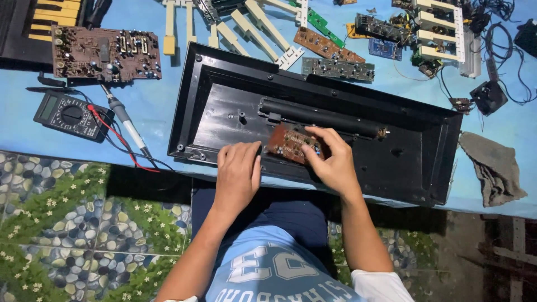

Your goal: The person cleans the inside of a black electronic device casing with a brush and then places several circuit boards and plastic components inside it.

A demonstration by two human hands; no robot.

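A black plastic keyboard shell point(224, 100) lies open on the blue table, its hollow side up. Inside its near edge sits a small brown circuit board point(288, 142). My right hand point(333, 162) pinches that board at its right end with thumb and fingers. Just left of the board, my left hand point(239, 170) rests palm down on the shell's near rim with its fingers together, and I cannot see anything held in it. A black tube point(319, 116) runs along the shell behind the board.
A digital multimeter point(70, 116) with red and black leads and a soldering iron point(126, 124) lie at left. A large brown circuit board point(105, 54), cream keyboard keys point(251, 28), several smaller boards point(337, 68), tangled wires and a grey rag point(492, 165) lie around the shell.
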